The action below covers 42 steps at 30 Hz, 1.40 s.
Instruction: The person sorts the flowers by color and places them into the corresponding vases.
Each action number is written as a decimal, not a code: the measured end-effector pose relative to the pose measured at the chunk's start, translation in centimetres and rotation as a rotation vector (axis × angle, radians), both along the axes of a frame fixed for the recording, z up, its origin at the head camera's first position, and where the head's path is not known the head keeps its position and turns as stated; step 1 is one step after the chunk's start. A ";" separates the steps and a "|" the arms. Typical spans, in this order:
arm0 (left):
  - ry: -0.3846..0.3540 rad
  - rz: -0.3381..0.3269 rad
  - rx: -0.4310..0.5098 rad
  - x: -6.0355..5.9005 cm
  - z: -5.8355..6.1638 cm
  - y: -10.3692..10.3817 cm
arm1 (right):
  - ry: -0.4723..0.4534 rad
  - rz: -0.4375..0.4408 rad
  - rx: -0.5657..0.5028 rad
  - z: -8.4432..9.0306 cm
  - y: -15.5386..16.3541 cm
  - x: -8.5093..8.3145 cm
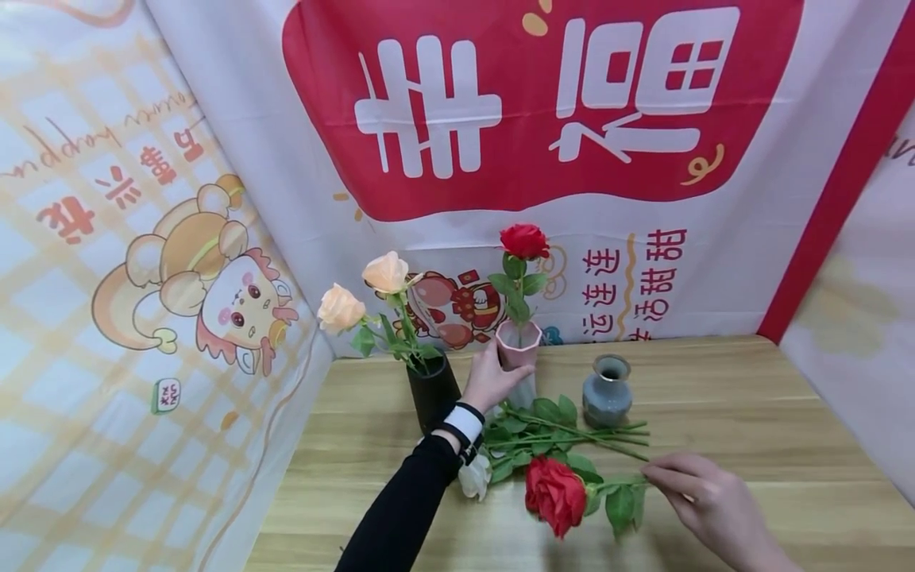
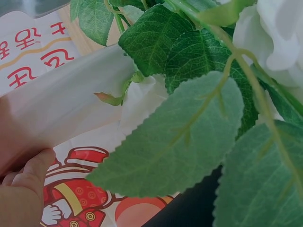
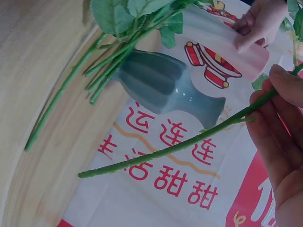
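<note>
My left hand (image 1: 496, 376) grips a pale pink and white vase (image 1: 519, 349) near its rim. One red rose (image 1: 525, 242) stands upright in that vase. My right hand (image 1: 704, 496) pinches the green stem (image 3: 189, 142) of a second red rose (image 1: 556, 496), whose bloom points left in the head view and whose cut end sticks out free in the right wrist view. Under and behind this rose, several green stems (image 1: 608, 435) with leaves lie on the table. A white rose (image 1: 475, 477) lies by my left wrist. Leaves (image 2: 175, 137) hide part of the vase in the left wrist view.
A black vase (image 1: 433, 393) with two peach roses (image 1: 386, 272) stands left of my left hand. To the right stands a blue-grey vase (image 1: 608, 395). Printed cloth (image 1: 443, 191) hangs behind and beside the wooden table (image 1: 722, 397).
</note>
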<state>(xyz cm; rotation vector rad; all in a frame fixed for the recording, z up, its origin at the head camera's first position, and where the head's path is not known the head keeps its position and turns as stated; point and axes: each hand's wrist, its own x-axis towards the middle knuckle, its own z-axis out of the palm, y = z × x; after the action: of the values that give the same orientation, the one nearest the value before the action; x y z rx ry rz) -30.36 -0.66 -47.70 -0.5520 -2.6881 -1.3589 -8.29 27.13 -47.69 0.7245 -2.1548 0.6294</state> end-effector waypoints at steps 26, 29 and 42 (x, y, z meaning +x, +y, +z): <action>0.029 0.002 -0.003 -0.3 -0.4 -0.1 | 0.030 0.001 -0.243 2.6 -4.0 -0.9; 0.024 0.000 0.003 -0.3 -0.5 -0.1 | -0.004 0.001 -0.281 3.1 -4.2 -1.2; 0.041 -0.005 0.007 -0.1 -0.2 -0.2 | -0.041 -0.068 -0.343 6.3 -5.6 -3.2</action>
<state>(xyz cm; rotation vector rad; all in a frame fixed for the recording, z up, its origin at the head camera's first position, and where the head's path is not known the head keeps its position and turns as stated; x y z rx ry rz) -30.49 -0.82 -47.92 -0.5803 -2.6510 -1.3423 -11.50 21.49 -41.36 0.4547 -2.0266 0.9537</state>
